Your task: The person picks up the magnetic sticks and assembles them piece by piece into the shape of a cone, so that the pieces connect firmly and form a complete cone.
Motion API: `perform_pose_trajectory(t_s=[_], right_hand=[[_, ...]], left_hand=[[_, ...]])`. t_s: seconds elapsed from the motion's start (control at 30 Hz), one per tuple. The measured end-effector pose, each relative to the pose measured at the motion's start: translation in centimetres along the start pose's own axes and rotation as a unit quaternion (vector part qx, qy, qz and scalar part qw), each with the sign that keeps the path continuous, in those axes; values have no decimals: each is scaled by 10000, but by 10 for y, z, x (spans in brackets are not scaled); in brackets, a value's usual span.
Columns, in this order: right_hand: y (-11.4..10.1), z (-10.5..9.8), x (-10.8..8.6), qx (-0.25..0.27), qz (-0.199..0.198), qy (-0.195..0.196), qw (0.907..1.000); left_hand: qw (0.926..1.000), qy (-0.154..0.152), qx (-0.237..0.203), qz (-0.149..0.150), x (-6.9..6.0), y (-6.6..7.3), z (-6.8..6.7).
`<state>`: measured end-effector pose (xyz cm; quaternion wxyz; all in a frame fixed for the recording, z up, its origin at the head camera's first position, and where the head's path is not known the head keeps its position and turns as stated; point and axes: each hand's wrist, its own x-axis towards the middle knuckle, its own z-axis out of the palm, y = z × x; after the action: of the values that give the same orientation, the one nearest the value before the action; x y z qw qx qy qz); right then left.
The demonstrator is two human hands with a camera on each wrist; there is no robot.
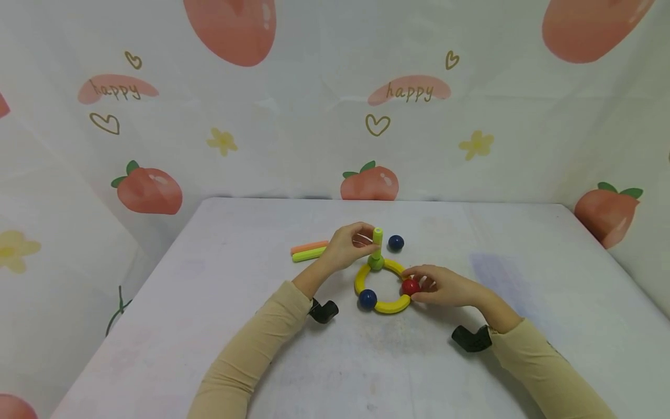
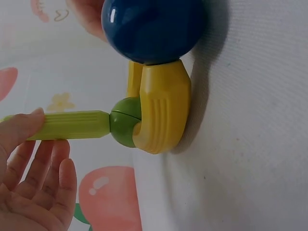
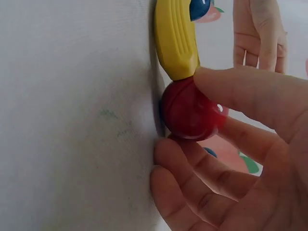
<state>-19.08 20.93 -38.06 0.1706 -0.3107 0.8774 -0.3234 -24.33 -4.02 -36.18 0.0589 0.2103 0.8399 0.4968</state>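
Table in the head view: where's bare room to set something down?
The table is bare left of the orange stick, between the sleeves nearer than the yellow ring, and past the right hand toward the right edge. Crowded: around the ring, with the left hand and loose blue ball close.

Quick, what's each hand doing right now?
Left hand: closed, pinching the upright yellow-green ribbed rod.
Right hand: closed, holding the glossy red ball.
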Motion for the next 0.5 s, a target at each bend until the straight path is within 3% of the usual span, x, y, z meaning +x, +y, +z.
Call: perform_pose_trajectory(t_s=[0.5], right_hand=[[-3, 0, 0, 97, 311, -95, 9994]], left_hand=[[10000, 24, 42, 77, -10, -16, -13]])
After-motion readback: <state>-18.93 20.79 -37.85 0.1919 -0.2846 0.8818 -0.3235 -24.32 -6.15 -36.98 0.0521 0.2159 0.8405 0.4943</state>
